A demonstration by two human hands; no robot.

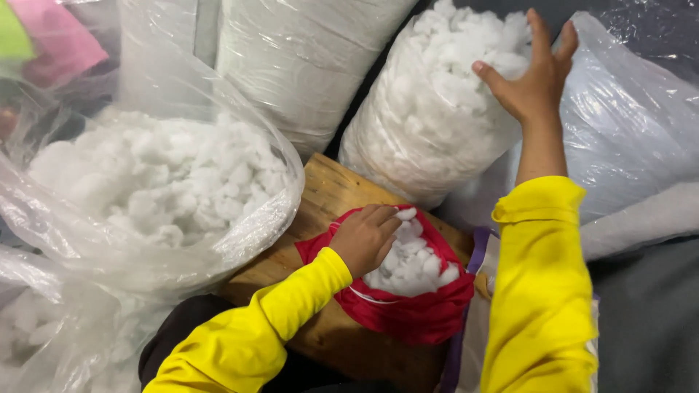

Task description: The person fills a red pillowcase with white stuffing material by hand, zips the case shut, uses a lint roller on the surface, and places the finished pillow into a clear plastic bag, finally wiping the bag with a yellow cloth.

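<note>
the stuffing step looks under way: the left hand (pixel 364 236) presses curled fingers into white fibre filling inside a red fabric cover (pixel 408 309) on the wooden board (pixel 328 191). the right hand (pixel 535 76), fingers spread, reaches into a clear plastic bag of white stuffing (pixel 422 131); closing on a clump seems due.

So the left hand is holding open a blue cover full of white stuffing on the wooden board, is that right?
Not quite: the head view shows the cover is red, not blue. The left hand does hold it open, full of white stuffing, on the wooden board.
</note>
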